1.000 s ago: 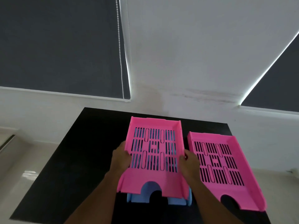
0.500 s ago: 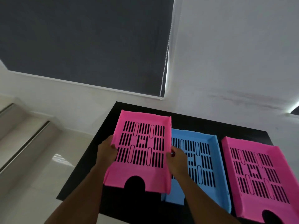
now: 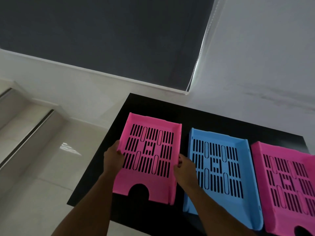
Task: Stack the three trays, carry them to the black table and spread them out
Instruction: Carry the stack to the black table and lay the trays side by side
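Three slotted plastic trays lie side by side on the black table [image 3: 153, 106]. The left pink tray [image 3: 150, 178] sits at the table's left end, gripped on both long sides: my left hand [image 3: 113, 156] holds its left wall, my right hand [image 3: 185, 169] its right wall. Whether it touches the table or hovers just above it, I cannot tell. The blue tray [image 3: 219, 169] lies in the middle, apart from the left one, partly hidden by my right forearm. A second pink tray [image 3: 288, 183] lies at the right, cut off by the frame edge.
The table stands against a white wall [image 3: 255, 57] under a dark roller blind [image 3: 102, 34]. To the left is a glossy tiled floor [image 3: 42, 167] with steps [image 3: 25, 116]. The table's left edge runs close to the held tray.
The pink tray in my hands has moved left off the blue tray, which now lies fully uncovered. My view has swung left as well.
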The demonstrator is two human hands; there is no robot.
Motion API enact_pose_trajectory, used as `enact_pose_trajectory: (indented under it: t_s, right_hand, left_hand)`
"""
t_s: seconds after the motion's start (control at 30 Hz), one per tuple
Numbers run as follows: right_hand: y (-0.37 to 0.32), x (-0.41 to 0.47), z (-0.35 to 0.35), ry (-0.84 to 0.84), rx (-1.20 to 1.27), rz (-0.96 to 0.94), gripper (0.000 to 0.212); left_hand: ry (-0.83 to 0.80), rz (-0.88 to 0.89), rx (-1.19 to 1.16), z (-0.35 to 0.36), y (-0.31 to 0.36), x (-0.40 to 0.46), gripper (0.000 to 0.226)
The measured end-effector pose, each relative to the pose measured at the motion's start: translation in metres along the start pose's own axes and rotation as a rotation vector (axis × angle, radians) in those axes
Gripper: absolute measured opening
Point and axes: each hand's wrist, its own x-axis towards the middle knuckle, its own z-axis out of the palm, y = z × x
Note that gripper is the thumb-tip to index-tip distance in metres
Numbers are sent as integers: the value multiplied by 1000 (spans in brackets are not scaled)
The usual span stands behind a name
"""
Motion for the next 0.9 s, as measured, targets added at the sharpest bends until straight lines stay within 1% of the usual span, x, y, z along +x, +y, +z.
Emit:
enact_pose_trajectory:
  t_s: [0.2,0.33,0.4,0.47,0.53,0.57,0.67,0.77,0.9]
  right_hand:
    - [6,5,-1,6,-59,-6,30]
    - [8,5,-4,12,-48,-11,31]
    - [8,4,-8,58,-45,-9,35]
    - [9,4,-17,112,-42,-4,43]
    - [13,2,-32,170,-26,-25,43]
    - [18,1,-41,201,-18,-35,41]
    - [37,-5,-72,307,-4,-10,37]
    - [60,-18,-102,418,14,38,34]
    - [100,-37,-139,507,11,135,40]
  left_hand:
    - [-48,-32,-13,9,-5,6,24]
    - [-75,-15,-43,9,-4,4,22]
    - [-47,-2,-60,8,0,1,25]
    - [14,23,-43,8,7,-3,33]
    - [44,85,-22,13,17,-9,37]
    - [32,116,-14,18,24,-13,38]
    - [-61,161,-15,42,46,-31,42]
    - [-170,188,1,75,68,-54,54]
    - [-335,163,-12,118,92,-86,70]
